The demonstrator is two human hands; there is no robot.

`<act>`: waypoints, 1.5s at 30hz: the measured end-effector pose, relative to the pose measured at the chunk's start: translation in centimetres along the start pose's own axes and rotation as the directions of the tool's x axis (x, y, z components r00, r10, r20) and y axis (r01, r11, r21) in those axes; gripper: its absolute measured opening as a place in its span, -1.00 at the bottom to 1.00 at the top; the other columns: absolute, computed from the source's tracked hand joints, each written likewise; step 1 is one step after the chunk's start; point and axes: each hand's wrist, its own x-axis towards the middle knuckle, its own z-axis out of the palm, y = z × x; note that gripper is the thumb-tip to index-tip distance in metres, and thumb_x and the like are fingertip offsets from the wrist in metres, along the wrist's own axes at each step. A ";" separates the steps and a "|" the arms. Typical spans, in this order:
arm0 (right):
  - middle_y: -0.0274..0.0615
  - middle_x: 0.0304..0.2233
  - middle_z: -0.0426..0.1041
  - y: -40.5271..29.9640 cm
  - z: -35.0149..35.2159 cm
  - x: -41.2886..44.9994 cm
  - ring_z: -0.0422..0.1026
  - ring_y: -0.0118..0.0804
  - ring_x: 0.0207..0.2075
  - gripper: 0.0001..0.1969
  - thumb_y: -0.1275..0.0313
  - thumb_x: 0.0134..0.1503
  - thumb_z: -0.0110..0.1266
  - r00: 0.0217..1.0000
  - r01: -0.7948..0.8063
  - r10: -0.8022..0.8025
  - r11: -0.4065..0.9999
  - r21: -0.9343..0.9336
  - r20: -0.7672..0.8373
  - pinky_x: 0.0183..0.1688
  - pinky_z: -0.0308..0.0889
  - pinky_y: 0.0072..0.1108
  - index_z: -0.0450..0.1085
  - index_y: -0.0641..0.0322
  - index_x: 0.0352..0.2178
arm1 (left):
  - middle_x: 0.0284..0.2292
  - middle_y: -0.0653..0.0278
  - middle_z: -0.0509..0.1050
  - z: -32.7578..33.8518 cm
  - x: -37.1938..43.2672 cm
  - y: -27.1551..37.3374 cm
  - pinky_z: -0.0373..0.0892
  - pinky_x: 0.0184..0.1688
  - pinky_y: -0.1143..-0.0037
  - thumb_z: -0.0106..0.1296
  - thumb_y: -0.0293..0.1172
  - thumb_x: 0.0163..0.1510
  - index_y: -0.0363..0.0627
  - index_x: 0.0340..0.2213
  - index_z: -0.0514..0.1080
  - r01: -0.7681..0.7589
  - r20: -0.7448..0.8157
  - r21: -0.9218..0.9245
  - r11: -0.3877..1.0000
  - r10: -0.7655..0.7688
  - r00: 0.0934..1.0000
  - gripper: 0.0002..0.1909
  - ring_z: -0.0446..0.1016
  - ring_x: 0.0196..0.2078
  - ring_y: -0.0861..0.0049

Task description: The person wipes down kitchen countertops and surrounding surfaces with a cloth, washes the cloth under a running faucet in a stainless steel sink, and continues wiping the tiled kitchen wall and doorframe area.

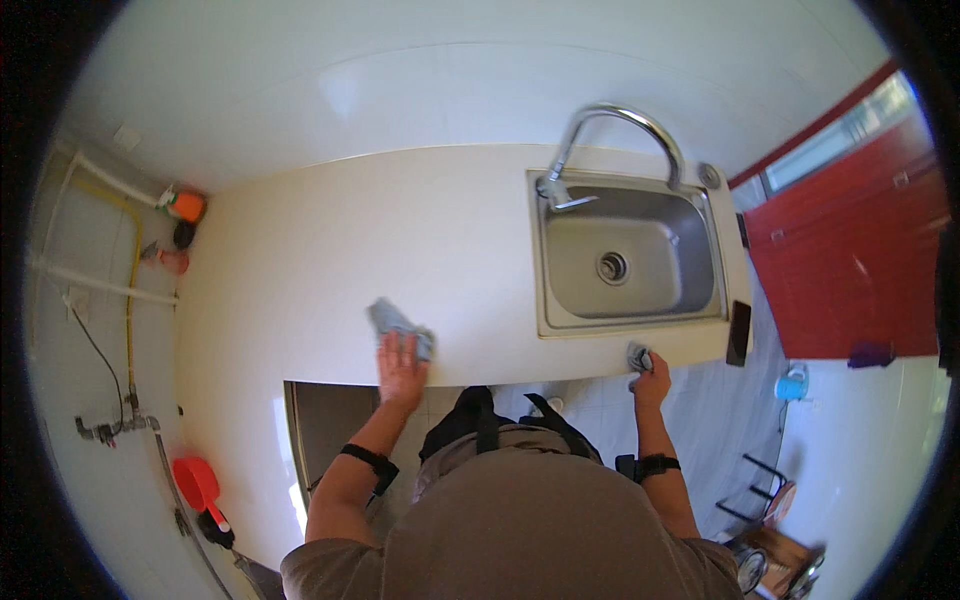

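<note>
My left hand (402,369) lies flat on a grey cloth (401,328) on the pale countertop (337,247), left of the sink, near the front edge. The fingers rest over the cloth's lower part, and its upper end sticks out beyond them, a little blurred. At the counter's front edge, below the sink, my right hand (652,381) is closed on a second grey cloth (640,358), bunched up, with part of it hanging over the edge. The stainless steel sink (630,259) holds no dishes; its drain shows.
A chrome faucet (619,112) arches over the sink. A dark phone-like slab (739,334) lies at the counter's right end, a round metal drain piece (708,175) behind it. Spray bottles (184,204) stand at the far left corner; a red dipper (196,484) is lower left.
</note>
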 end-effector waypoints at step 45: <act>-0.06 -0.50 0.44 22.0 -7.4 -36.8 0.41 -0.07 -0.38 -0.74 0.25 -0.14 -0.11 0.608 -0.692 0.793 0.543 -0.476 0.020 -0.31 0.31 -0.38 0.45 0.14 -0.57 | 0.05 0.08 0.05 2.0 8.6 30.2 -0.03 0.09 0.22 0.03 -0.35 -0.17 -0.01 0.01 0.10 -0.901 -0.148 0.046 0.431 0.895 0.420 -0.35 -0.03 0.13 0.17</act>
